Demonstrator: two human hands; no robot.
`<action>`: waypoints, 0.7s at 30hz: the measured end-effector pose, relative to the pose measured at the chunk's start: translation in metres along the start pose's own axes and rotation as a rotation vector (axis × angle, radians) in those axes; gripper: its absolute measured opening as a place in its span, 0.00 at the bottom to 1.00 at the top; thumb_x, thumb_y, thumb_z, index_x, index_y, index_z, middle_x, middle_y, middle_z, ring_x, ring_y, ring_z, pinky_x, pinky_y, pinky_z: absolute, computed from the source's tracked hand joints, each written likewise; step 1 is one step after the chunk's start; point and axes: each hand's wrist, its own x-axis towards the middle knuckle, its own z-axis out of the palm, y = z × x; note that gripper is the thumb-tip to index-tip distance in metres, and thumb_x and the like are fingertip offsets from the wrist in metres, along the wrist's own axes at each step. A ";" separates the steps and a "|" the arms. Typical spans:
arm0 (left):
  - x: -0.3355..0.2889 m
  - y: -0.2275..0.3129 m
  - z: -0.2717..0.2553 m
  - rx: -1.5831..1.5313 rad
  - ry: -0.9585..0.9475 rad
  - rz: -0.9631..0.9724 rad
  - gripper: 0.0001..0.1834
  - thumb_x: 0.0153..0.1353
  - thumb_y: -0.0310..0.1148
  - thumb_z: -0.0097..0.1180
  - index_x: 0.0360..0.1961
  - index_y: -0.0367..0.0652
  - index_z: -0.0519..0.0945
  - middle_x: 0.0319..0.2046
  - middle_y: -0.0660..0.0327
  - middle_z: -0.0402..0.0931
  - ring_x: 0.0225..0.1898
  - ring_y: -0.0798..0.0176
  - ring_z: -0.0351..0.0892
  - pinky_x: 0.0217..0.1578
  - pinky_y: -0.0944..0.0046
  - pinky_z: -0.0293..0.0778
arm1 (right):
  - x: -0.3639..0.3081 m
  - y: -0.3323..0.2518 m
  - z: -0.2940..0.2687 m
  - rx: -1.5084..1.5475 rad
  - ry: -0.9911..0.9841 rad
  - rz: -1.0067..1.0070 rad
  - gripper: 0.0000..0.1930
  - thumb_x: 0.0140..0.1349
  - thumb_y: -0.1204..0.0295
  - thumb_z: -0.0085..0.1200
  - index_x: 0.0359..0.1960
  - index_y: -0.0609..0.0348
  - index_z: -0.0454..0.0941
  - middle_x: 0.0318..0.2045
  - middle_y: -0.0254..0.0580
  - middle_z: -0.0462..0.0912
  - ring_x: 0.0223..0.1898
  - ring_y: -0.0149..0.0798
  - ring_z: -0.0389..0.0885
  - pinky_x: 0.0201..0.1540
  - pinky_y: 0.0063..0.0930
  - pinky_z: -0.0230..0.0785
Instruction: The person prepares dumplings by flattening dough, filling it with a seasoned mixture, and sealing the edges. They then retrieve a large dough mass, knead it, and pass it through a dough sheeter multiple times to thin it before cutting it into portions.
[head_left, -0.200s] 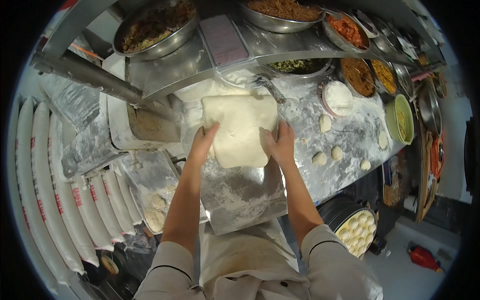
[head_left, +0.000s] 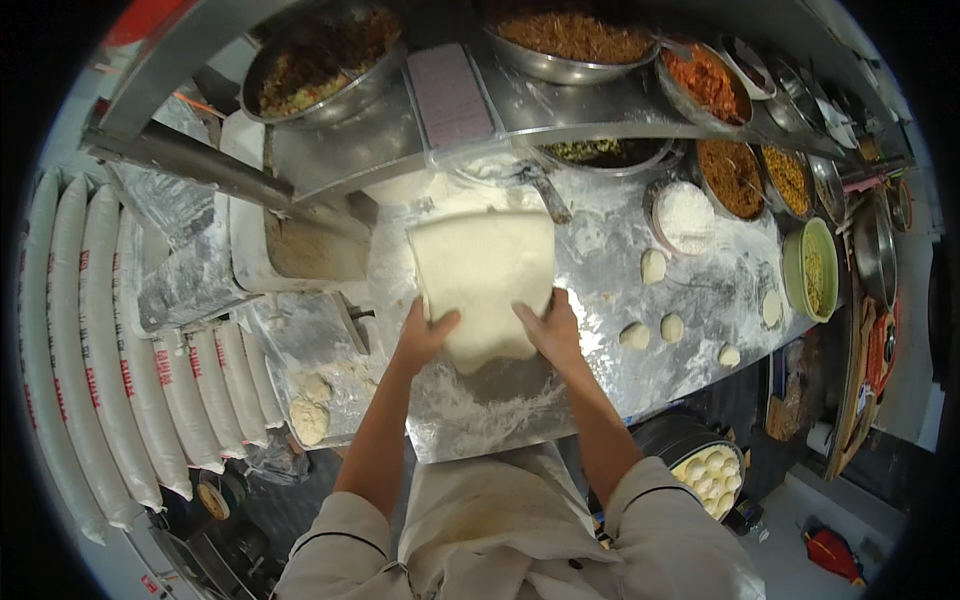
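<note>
A thick, pale, roughly square sheet of dough (head_left: 485,280) is between my hands over the floured metal worktop (head_left: 610,215). My left hand (head_left: 425,335) grips its near left edge, thumb on top and fingers hidden underneath. At the near right edge, my right hand (head_left: 552,325) holds it the same way, thumb pressed on the upper face. The near edge droops between the hands. Whether the far edge touches the worktop I cannot tell.
Small dough balls (head_left: 634,335) lie to the right near a bowl of flour (head_left: 685,218). A green bowl (head_left: 812,270) stands at the worktop's right end. Overhead, a metal shelf (head_left: 345,155) carries bowls of fillings. A bench scraper (head_left: 545,190) lies beyond the dough. Round buns fill a steamer (head_left: 708,480) at lower right.
Both hands have drawn nearer to me with the dough sheet. Its near edge hangs lower in the picture, and the thumbs now lie farther in over its top. The view has shifted slightly.
</note>
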 end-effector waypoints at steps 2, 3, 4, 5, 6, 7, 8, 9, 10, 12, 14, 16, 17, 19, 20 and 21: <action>-0.008 0.007 -0.005 0.191 0.162 0.055 0.42 0.62 0.38 0.70 0.69 0.28 0.63 0.57 0.42 0.76 0.58 0.47 0.77 0.59 0.52 0.75 | 0.004 0.028 -0.036 -0.001 -0.150 0.016 0.38 0.56 0.54 0.72 0.61 0.70 0.73 0.54 0.64 0.82 0.57 0.56 0.82 0.59 0.43 0.73; -0.017 0.018 0.003 0.397 0.345 0.100 0.42 0.61 0.38 0.69 0.70 0.29 0.62 0.60 0.38 0.73 0.61 0.43 0.75 0.61 0.50 0.73 | 0.000 0.024 -0.050 -0.103 0.001 0.114 0.33 0.58 0.56 0.71 0.58 0.69 0.76 0.56 0.63 0.80 0.57 0.58 0.81 0.58 0.42 0.74; -0.026 0.035 0.011 0.609 0.522 0.142 0.43 0.60 0.38 0.69 0.70 0.29 0.62 0.63 0.35 0.70 0.63 0.38 0.73 0.63 0.48 0.72 | 0.005 0.022 -0.060 -0.204 0.014 -0.017 0.31 0.60 0.58 0.69 0.58 0.68 0.76 0.57 0.63 0.80 0.57 0.58 0.80 0.58 0.42 0.74; -0.029 0.065 0.035 0.569 0.575 0.266 0.40 0.61 0.38 0.66 0.70 0.31 0.64 0.67 0.33 0.64 0.66 0.34 0.67 0.66 0.43 0.68 | 0.020 0.016 -0.062 -0.298 0.035 -0.163 0.29 0.62 0.59 0.67 0.58 0.67 0.76 0.58 0.63 0.79 0.57 0.59 0.80 0.59 0.42 0.74; -0.032 0.061 0.049 0.795 0.398 0.333 0.39 0.64 0.41 0.61 0.72 0.33 0.63 0.70 0.38 0.63 0.70 0.36 0.63 0.69 0.42 0.62 | 0.029 -0.025 -0.043 -0.287 -0.052 -0.326 0.27 0.63 0.62 0.64 0.59 0.66 0.76 0.58 0.63 0.79 0.57 0.59 0.79 0.60 0.43 0.74; -0.035 0.055 0.064 0.980 0.216 0.427 0.38 0.68 0.43 0.56 0.74 0.35 0.61 0.72 0.42 0.61 0.73 0.38 0.59 0.71 0.40 0.55 | 0.036 -0.066 -0.023 -0.268 -0.145 -0.489 0.25 0.65 0.65 0.62 0.61 0.66 0.75 0.58 0.63 0.78 0.58 0.59 0.79 0.61 0.44 0.73; -0.047 0.034 0.081 1.142 0.125 0.445 0.37 0.70 0.47 0.55 0.74 0.39 0.63 0.77 0.46 0.52 0.79 0.41 0.47 0.74 0.37 0.48 | 0.040 -0.110 -0.001 -0.235 -0.249 -0.649 0.24 0.66 0.68 0.60 0.62 0.65 0.75 0.59 0.63 0.78 0.58 0.60 0.79 0.62 0.45 0.72; -0.050 0.035 0.078 1.114 0.101 0.441 0.37 0.70 0.47 0.56 0.74 0.40 0.63 0.78 0.47 0.49 0.79 0.42 0.45 0.74 0.37 0.46 | 0.057 -0.133 0.022 -0.262 -0.265 -0.681 0.24 0.67 0.68 0.57 0.63 0.66 0.73 0.60 0.64 0.77 0.62 0.61 0.75 0.65 0.45 0.69; -0.052 0.039 0.071 1.086 0.092 0.429 0.37 0.70 0.47 0.56 0.74 0.41 0.64 0.79 0.48 0.47 0.80 0.43 0.42 0.75 0.36 0.45 | 0.077 -0.156 0.043 -0.287 -0.293 -0.724 0.24 0.69 0.67 0.55 0.64 0.66 0.72 0.62 0.65 0.75 0.66 0.62 0.72 0.69 0.44 0.65; -0.061 0.082 0.045 0.931 0.060 0.482 0.35 0.69 0.46 0.59 0.73 0.43 0.66 0.79 0.49 0.48 0.80 0.43 0.43 0.75 0.38 0.45 | 0.170 -0.154 0.073 -0.714 -0.357 -0.457 0.23 0.66 0.58 0.56 0.54 0.64 0.82 0.50 0.68 0.83 0.58 0.61 0.80 0.61 0.44 0.72; -0.078 0.156 -0.024 0.639 0.118 0.610 0.28 0.67 0.40 0.64 0.65 0.44 0.75 0.71 0.48 0.65 0.74 0.46 0.62 0.71 0.45 0.59 | 0.222 -0.151 0.082 -0.798 -0.461 -0.335 0.25 0.67 0.54 0.47 0.53 0.60 0.84 0.55 0.61 0.83 0.57 0.58 0.82 0.58 0.49 0.74; -0.097 0.223 -0.109 0.188 0.244 0.451 0.17 0.72 0.38 0.59 0.55 0.39 0.82 0.47 0.57 0.85 0.47 0.61 0.86 0.48 0.61 0.81 | 0.236 -0.140 0.084 -0.806 -0.300 -0.480 0.21 0.64 0.62 0.52 0.53 0.62 0.82 0.54 0.60 0.83 0.56 0.59 0.82 0.58 0.49 0.73; -0.095 0.257 -0.157 -0.062 0.296 0.407 0.15 0.73 0.37 0.59 0.52 0.36 0.83 0.40 0.60 0.86 0.40 0.66 0.86 0.39 0.66 0.81 | 0.241 -0.137 0.077 -0.800 -0.146 -0.616 0.20 0.62 0.66 0.55 0.53 0.64 0.81 0.53 0.59 0.83 0.55 0.59 0.82 0.59 0.49 0.73; -0.089 0.352 -0.250 0.160 0.496 0.473 0.16 0.73 0.41 0.58 0.42 0.37 0.85 0.29 0.59 0.84 0.32 0.67 0.85 0.35 0.66 0.79 | 0.240 -0.128 0.047 -0.675 0.154 -0.857 0.20 0.59 0.74 0.60 0.54 0.66 0.79 0.51 0.57 0.84 0.54 0.60 0.81 0.59 0.50 0.72; -0.089 0.379 -0.298 0.097 0.604 0.572 0.19 0.73 0.45 0.56 0.35 0.38 0.84 0.23 0.63 0.80 0.26 0.69 0.81 0.33 0.67 0.77 | 0.186 -0.152 0.061 -0.383 -0.008 -0.720 0.18 0.59 0.77 0.60 0.52 0.67 0.80 0.45 0.51 0.85 0.46 0.53 0.83 0.51 0.44 0.75; -0.096 0.424 -0.333 0.065 0.539 0.703 0.22 0.72 0.48 0.55 0.32 0.39 0.83 0.21 0.63 0.77 0.25 0.68 0.78 0.33 0.66 0.76 | 0.137 -0.180 0.060 -0.136 -0.232 -0.476 0.17 0.59 0.79 0.60 0.51 0.67 0.80 0.40 0.46 0.84 0.40 0.45 0.83 0.44 0.38 0.77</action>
